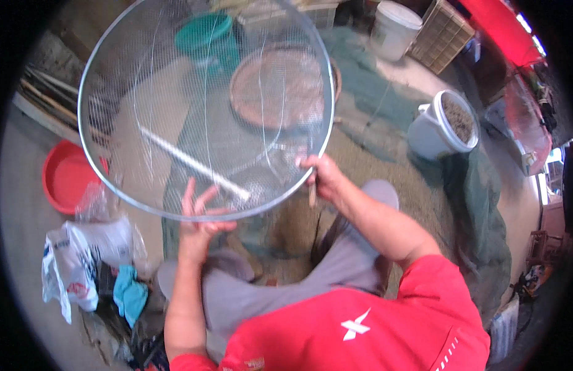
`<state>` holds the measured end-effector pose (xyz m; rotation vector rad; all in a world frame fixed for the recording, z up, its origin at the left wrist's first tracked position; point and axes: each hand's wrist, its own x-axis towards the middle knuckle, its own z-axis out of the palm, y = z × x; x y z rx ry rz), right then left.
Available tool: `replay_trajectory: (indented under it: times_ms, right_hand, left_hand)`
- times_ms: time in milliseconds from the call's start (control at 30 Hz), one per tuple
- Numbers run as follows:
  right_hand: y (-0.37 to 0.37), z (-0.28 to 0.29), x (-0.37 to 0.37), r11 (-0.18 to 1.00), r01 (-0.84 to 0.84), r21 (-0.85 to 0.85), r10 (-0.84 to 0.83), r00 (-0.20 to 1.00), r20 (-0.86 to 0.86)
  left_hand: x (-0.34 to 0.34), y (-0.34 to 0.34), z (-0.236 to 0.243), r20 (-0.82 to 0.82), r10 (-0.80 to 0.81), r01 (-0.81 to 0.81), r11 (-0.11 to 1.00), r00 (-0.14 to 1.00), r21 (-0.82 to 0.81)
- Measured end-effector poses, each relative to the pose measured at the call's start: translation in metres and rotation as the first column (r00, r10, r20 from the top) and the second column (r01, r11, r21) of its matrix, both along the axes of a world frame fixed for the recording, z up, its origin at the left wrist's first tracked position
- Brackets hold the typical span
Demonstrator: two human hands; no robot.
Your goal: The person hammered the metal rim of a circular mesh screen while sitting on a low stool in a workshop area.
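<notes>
A large round wire-mesh sieve (326, 93) with a metal rim is held up in front of me, tilted so its mesh faces me. My left hand (201, 216) supports the near rim, its fingers spread against the mesh and its thumb at the rim. At the right of the rim, my right hand (325, 175) is closed round the edge. A short brown stick-like piece (312, 195) shows just below those fingers; whether they hold it is unclear. Across the mesh runs a pale straight strip (193, 162), perhaps a bar or a reflection.
Through the mesh show a round pinkish-brown tray (261, 86) and a green bucket (203, 34). A white bucket of dark grainy material (440, 133) stands right, on green netting (478, 204). A red basin (67, 179) and white bags (76, 260) lie left. A crate (441, 37) stands far right.
</notes>
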<state>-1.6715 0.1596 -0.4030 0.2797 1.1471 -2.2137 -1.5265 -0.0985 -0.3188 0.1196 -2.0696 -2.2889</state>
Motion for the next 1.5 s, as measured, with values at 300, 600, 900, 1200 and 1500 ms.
replay_trajectory:
  times_ms: [300, 600, 900, 1200, 1500]
  right_hand:
    - [-0.003, -0.009, -0.004, 0.998, 0.056, -0.02, -0.058, 0.993, -0.107]
    - [0.002, -0.009, 0.004, 0.997, 0.031, -0.077, -0.038, 0.994, -0.099]
    - [0.005, 0.002, 0.001, 0.984, -0.074, 0.165, 0.088, 0.993, -0.079]
    - [0.01, 0.019, -0.002, 0.984, 0.068, 0.163, -0.057, 0.996, -0.069]
    - [0.018, 0.023, -0.002, 0.977, 0.043, 0.207, -0.004, 0.983, -0.184]
  left_hand:
    - [-0.023, 0.035, -0.014, 0.224, 0.145, -0.214, 0.921, 0.964, 0.325]
    - [-0.028, 0.028, -0.028, 0.257, 0.16, -0.271, 0.826, 0.953, 0.494]
    - [-0.028, 0.007, -0.028, 0.222, 0.191, -0.276, 0.843, 0.956, 0.461]
    - [-0.016, -0.009, -0.019, 0.145, 0.205, -0.246, 0.896, 0.968, 0.37]
    - [-0.016, -0.01, -0.01, 0.083, 0.179, -0.197, 0.909, 0.98, 0.368]
